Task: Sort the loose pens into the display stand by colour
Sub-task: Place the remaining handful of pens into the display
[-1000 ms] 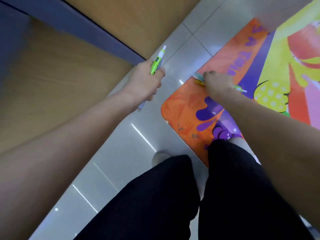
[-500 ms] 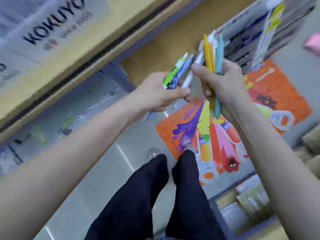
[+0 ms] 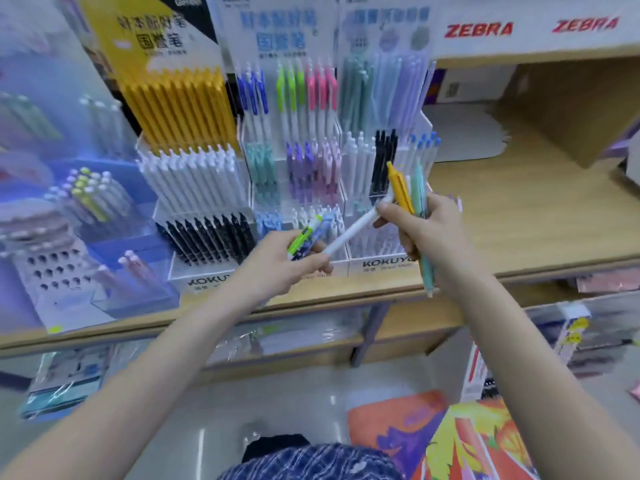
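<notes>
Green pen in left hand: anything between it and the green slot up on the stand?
Nothing visible. The green pen sits in front of the stand; the green slot is open above.

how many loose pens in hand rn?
5 visible: green pen and blue pen in left hand; white pen between both; yellow pen, teal pen in right hand. More may be hidden.

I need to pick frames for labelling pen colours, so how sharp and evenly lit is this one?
Head view: motion blur smears the left side and the header cards; the display stand and both hands, left hand and right hand, read clearer. Wide-angle bending curves the shelf edge. A glare streak shows on the floor.
</notes>
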`<state>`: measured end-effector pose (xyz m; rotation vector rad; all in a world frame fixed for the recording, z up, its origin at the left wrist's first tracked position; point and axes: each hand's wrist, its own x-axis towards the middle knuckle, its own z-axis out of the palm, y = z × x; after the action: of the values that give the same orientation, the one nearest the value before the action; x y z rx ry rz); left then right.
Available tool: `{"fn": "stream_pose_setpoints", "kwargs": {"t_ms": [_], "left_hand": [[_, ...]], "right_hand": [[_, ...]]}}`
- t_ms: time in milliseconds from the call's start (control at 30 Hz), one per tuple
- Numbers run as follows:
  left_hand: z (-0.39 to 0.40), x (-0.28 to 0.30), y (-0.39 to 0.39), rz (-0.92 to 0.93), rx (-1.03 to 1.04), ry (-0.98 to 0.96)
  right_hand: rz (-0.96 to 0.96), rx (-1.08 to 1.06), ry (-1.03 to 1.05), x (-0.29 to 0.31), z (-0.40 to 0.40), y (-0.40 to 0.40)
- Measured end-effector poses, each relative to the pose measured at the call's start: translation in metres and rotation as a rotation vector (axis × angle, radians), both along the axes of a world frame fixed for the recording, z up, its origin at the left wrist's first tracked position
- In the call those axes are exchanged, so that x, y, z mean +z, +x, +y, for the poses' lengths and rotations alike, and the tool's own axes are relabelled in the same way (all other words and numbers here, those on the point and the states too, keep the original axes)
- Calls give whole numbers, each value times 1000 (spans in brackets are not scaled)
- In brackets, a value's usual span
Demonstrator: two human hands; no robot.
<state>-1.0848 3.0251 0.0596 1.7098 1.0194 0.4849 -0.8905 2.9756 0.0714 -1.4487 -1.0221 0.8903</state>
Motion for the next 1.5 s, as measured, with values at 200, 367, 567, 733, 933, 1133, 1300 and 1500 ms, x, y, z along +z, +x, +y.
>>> {"fn": "stream_pose_setpoints", "kwargs": {"t_ms": [200,367,567,733,933,1133,1300,1500], "left_hand": [[56,0,-70,64,-23,11],[80,-1,-93,110,-98,85],[98,-11,-115,198,51,309],[122,-23,-144,440,261,478],[156,-48,-156,608,263,405],[173,-62,-162,640,256,371],[184,-55,-162,648,201,334],[185,-62,-167,626,210,338]], "right_hand": [[60,-81,-29,-4,49,-70],[148,-94,-68,-7,66,-88],[25,-90,17,0,95,-108],[-568,-65,188,5,145,-137],[-1047,147,106,-10,175,-173],[-1203,243,54,6,182,-185],[-1306,310,-18,3,169,-196],[-1270,303,-133,8,184,-191]]}}
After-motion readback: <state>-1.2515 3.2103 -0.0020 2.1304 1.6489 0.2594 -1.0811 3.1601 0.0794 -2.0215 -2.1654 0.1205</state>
